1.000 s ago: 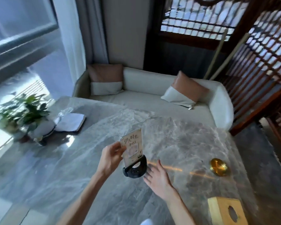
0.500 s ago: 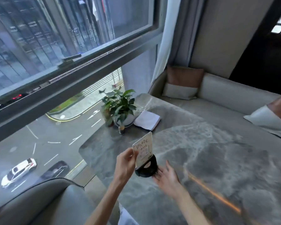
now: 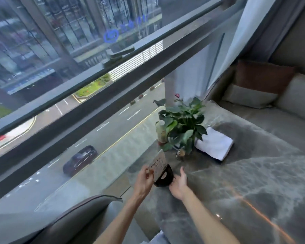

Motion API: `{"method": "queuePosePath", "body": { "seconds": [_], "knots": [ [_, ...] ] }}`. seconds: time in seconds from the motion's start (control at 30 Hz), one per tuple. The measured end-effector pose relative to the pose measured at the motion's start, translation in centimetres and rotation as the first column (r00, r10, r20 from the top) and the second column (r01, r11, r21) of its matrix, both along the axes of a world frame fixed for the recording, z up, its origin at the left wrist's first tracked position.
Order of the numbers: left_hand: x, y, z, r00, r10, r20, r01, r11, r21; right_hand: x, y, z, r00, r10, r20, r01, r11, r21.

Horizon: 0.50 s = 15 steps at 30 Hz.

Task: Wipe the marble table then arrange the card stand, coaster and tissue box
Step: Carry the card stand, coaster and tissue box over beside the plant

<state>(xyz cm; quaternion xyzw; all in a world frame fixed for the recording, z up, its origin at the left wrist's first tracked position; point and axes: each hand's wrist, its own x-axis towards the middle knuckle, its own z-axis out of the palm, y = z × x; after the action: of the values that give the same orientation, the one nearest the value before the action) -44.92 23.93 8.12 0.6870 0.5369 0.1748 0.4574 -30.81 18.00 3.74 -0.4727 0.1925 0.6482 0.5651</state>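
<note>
The card stand (image 3: 163, 176), a black round base with a pale printed card upright in it, is at the window-side edge of the grey marble table (image 3: 253, 173). My left hand (image 3: 144, 180) pinches the card's left edge. My right hand (image 3: 179, 184) has straight fingers against the base's right side. A folded white cloth (image 3: 214, 145) lies on the table beyond the plant. Coaster and tissue box are out of view.
A potted green plant (image 3: 181, 125) with a small bottle (image 3: 161, 132) beside it stands just beyond the card stand near the window. A grey chair back (image 3: 77, 217) is at lower left. A sofa with cushions (image 3: 262, 85) runs along the table's far side.
My view has swung left toward the window. Both hands have carried the card stand toward the window-side edge, closer to the plant. The grip looks unchanged.
</note>
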Motion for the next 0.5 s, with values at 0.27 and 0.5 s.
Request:
{"method": "queuePosePath", "body": {
  "seconds": [0.27, 0.5],
  "knots": [
    [0.4, 3.0, -1.5, 0.983, -0.172, -0.058, 0.170, 0.984, -0.044, 0.3, 3.3, -2.4, 0.993, -0.026, 0.112, 0.026, 1.000, -0.003],
    [0.9, 3.4, -2.2, 0.961, -0.275, -0.042, 0.276, 0.961, 0.031, -0.1, 2.7, -4.8, 0.972, 0.104, 0.212, -0.093, 0.994, -0.063]
  ]
}}
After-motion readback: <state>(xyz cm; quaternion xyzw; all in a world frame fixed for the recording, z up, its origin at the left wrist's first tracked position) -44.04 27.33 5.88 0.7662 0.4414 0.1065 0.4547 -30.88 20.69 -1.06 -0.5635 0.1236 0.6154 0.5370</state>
